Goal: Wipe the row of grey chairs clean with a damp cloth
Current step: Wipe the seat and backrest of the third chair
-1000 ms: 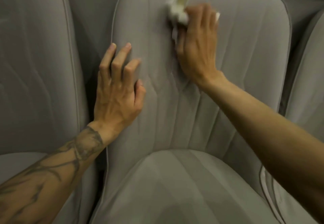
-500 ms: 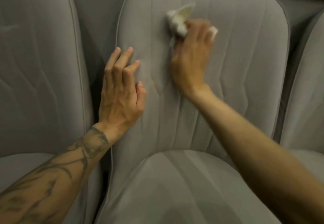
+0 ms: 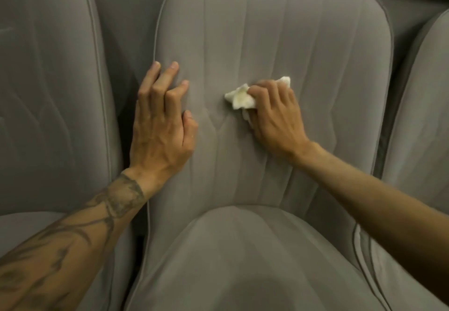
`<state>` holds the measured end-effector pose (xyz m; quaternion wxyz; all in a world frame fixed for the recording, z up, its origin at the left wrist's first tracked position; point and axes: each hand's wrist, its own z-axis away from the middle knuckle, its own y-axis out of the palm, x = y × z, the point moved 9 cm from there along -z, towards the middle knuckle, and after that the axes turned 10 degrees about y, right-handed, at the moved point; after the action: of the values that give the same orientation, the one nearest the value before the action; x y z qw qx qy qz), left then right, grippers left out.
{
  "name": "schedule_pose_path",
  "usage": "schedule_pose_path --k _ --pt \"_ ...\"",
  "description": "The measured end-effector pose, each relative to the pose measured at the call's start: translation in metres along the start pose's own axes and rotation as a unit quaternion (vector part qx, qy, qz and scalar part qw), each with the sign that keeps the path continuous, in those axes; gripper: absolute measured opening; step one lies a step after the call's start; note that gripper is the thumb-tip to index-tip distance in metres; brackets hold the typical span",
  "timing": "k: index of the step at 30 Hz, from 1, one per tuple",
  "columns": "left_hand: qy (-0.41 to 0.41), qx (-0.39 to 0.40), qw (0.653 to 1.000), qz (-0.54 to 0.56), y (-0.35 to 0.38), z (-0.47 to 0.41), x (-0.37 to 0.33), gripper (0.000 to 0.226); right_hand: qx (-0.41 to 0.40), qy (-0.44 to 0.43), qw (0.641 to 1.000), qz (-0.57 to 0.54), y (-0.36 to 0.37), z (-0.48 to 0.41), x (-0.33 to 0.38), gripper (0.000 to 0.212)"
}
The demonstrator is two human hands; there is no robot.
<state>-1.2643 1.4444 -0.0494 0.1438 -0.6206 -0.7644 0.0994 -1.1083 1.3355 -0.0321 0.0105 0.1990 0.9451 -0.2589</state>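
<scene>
A grey padded chair fills the middle of the head view, its backrest (image 3: pixel 303 43) upright and its seat cushion (image 3: pixel 243 257) below. My right hand (image 3: pixel 274 116) grips a crumpled white cloth (image 3: pixel 240 98) and presses it against the middle of the backrest. The cloth sticks out to the left of my fingers and a corner shows above them. My left hand (image 3: pixel 160 121) rests on the backrest's left edge with its fingers slightly bent, holding nothing.
Another grey chair (image 3: pixel 48 92) stands close on the left, and a third grey chair (image 3: pixel 422 116) on the right. Narrow dark gaps separate the chairs. A grey surface runs behind the backrests.
My right hand has dragged the cloth down the backrest from near its top to its middle. My left hand has stayed on the left edge.
</scene>
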Motion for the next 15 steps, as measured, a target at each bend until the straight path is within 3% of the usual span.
schedule_pose_path --k 2,5,6,8,10,12,13,15 --pt "0.0 -0.002 1.0 -0.001 0.0 -0.001 0.0 0.044 -0.042 0.026 0.999 0.007 -0.012 -0.022 -0.021 0.021" --pt "0.0 -0.006 1.0 -0.001 -0.001 -0.001 0.0 0.044 -0.185 0.236 0.954 -0.023 -0.028 -0.054 -0.044 0.015" --pt "0.0 -0.008 1.0 0.002 -0.001 -0.001 0.0 0.044 -0.212 0.271 0.938 -0.043 -0.024 -0.054 -0.033 0.014" --pt "-0.002 -0.013 1.0 0.008 -0.001 -0.001 0.0 0.045 -0.172 0.229 0.953 -0.1 -0.002 -0.042 0.011 0.017" --pt "-0.009 -0.018 1.0 0.014 -0.002 0.0 0.003 0.047 -0.051 0.111 0.981 -0.148 0.02 -0.009 0.062 0.019" --pt "-0.017 -0.022 0.999 0.02 -0.003 0.0 0.004 0.05 0.008 0.026 0.989 -0.142 0.018 0.006 0.073 0.02" --pt "-0.021 -0.022 0.999 0.023 -0.004 0.0 0.004 0.051 0.002 0.013 0.991 -0.131 0.013 -0.006 0.065 0.021" --pt "-0.024 -0.02 0.999 0.029 -0.005 0.0 0.005 0.049 -0.069 0.077 0.988 -0.117 0.0 -0.048 0.039 0.019"
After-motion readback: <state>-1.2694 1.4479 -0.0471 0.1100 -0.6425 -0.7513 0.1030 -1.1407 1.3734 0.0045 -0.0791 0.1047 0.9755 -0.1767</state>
